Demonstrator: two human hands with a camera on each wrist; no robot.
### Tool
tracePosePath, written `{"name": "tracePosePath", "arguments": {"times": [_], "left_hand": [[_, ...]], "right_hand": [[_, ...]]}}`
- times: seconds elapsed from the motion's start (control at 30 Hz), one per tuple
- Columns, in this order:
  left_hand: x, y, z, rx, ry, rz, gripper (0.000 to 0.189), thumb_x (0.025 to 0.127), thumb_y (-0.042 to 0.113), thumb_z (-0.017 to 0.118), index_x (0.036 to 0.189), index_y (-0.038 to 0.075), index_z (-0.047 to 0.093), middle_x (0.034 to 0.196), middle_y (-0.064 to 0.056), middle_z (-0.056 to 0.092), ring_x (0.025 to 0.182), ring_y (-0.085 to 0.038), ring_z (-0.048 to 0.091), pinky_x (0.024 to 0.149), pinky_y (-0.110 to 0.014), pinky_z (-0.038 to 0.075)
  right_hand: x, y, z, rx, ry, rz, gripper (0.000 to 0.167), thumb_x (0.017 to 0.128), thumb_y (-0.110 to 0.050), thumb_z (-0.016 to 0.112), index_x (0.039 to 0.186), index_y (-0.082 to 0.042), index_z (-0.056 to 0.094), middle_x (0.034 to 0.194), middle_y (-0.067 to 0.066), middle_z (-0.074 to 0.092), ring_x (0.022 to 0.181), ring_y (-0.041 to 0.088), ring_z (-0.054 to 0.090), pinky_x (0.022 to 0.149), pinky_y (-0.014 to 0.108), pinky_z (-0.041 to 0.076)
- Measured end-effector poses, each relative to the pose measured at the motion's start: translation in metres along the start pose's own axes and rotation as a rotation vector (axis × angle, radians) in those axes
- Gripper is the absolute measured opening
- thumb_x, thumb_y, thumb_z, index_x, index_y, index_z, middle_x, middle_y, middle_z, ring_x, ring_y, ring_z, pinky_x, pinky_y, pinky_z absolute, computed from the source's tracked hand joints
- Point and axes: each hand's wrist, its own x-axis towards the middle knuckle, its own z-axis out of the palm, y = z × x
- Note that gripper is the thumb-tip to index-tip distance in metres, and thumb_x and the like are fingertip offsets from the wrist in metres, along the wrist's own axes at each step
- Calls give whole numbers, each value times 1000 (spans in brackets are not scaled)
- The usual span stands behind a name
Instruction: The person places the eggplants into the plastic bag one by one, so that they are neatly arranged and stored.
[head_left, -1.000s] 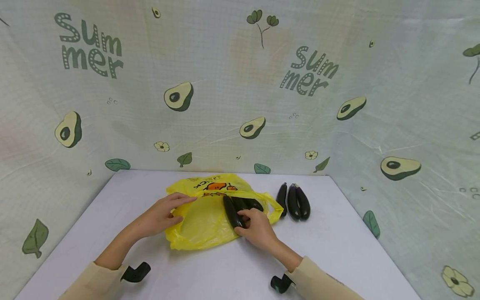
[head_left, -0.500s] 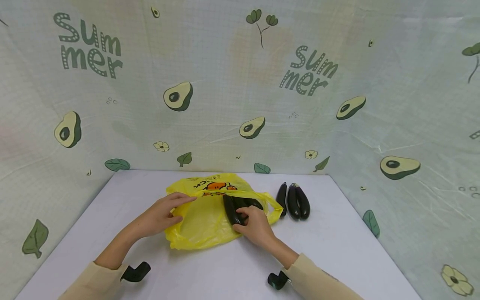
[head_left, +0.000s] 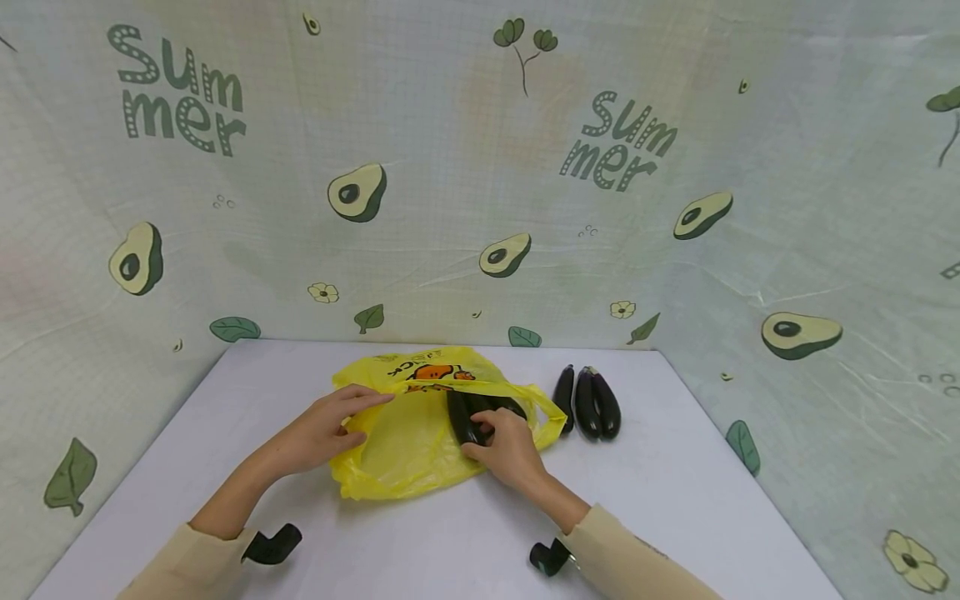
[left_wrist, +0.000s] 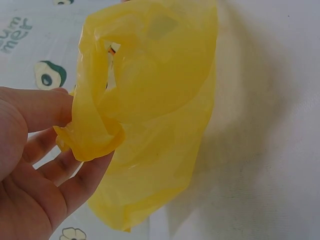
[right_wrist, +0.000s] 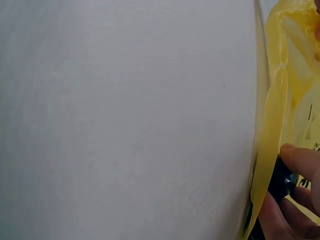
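A yellow plastic bag [head_left: 397, 454] with a printed orange figure lies on its side, its mouth facing me. My left hand [head_left: 322, 429] holds the bag's left edge; in the left wrist view its thumb and fingers are around a crumpled handle loop [left_wrist: 92, 120]. My right hand [head_left: 510, 450] reaches into the mouth and grips the near end of a dark, glossy eggplant [head_left: 460, 417], also visible as a dark rounded end [right_wrist: 281, 180] in the right wrist view. More eggplants [head_left: 510, 405] lie beside it in the bag, partly hidden by the hand and the plastic.
Just right of the bag lie three loose eggplants, a slim one [head_left: 564, 396] beside the bag handle and a pair [head_left: 597, 407] side by side. The white table [head_left: 675, 492] ends at a printed cloth backdrop [head_left: 427, 275]. Black camera mounts [head_left: 273, 546] sit at both wrists.
My right hand has moved slightly forward and left, sliding the gripped eggplant deeper into the bag alongside the others. My left hand and the bag have stayed in place.
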Motion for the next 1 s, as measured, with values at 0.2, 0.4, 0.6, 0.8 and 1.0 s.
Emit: {"name": "tracePosePath", "arguments": {"times": [0.2,0.4,0.6,0.8,1.0], "left_hand": [[0,0,1,3,0,-4,66,94,-5,74,154,18,58,144,-10,59,98,-18,56,76,-26,53],[0,0,1,3,-1,-4,66,94,-5,74,154,18,58,144,-10,59,97,-17,56,76,-26,53],[1,0,1,-1,0,1,66,94,-5,74,155,18,58,144,-10,58,97,-17,56,76,-26,53],[0,0,1,-16,-1,11,67,94,-6,74,155,16,57,145,-10,58,96,-16,56,76,-26,53],[0,1,2,-14,-4,4,66,94,-5,74,155,17,57,146,-11,58,99,-18,56,77,-26,53]], "right_hand": [[2,1,2,1,22,12,44,85,-27,92,121,-8,78,99,4,68,72,6,59,70,25,52],[3,2,4,-9,37,7,43,84,-29,92,119,-8,78,98,4,68,71,6,59,69,24,52],[4,2,4,-13,40,-1,43,85,-28,92,120,-7,78,97,3,67,72,5,58,70,25,51],[3,0,2,-29,25,-18,41,87,-21,88,124,-5,77,99,4,68,74,7,57,70,25,51],[3,-1,2,-31,22,-24,42,88,-21,88,125,-5,77,99,4,68,74,8,57,71,26,50]]}}
